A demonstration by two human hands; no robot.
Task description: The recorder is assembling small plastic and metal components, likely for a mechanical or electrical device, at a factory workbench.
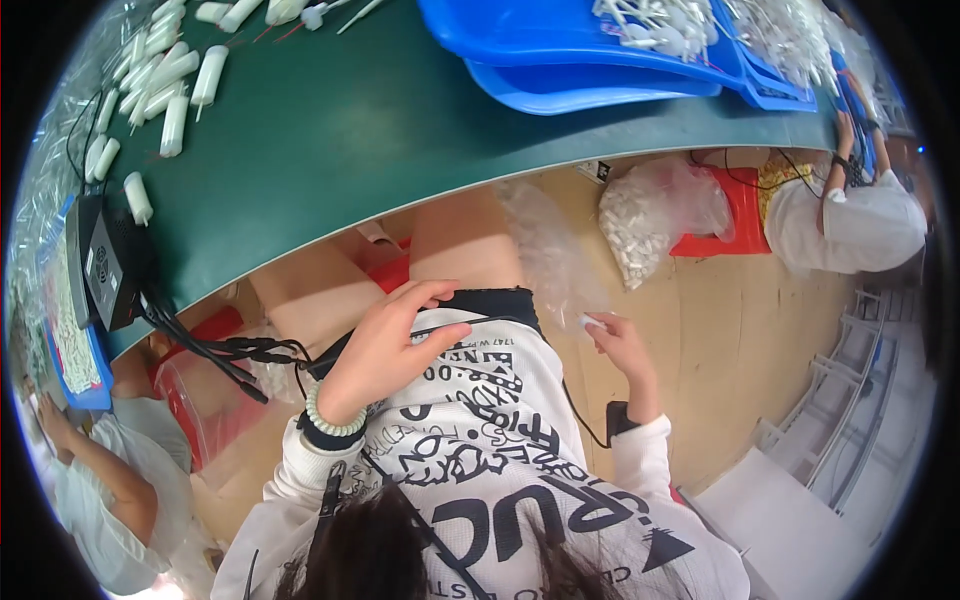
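Note:
My left hand is over my lap at the hem of my shirt, its thumb apart from the loosely bent fingers and nothing visible in it. Out to the right, past the table's near edge, my right hand pinches a small white piece between thumb and fingertips. That piece is partly hidden, so its exact kind does not show. A clear plastic bag hangs close to it, beside my leg. On the green table, several white cylinders with thin wires lie at the far left.
Blue trays with white stick-like parts stand at the table's far right. A black box with cables sits at the left edge. A bag of white pieces stands on the floor by a red container. People work on both sides.

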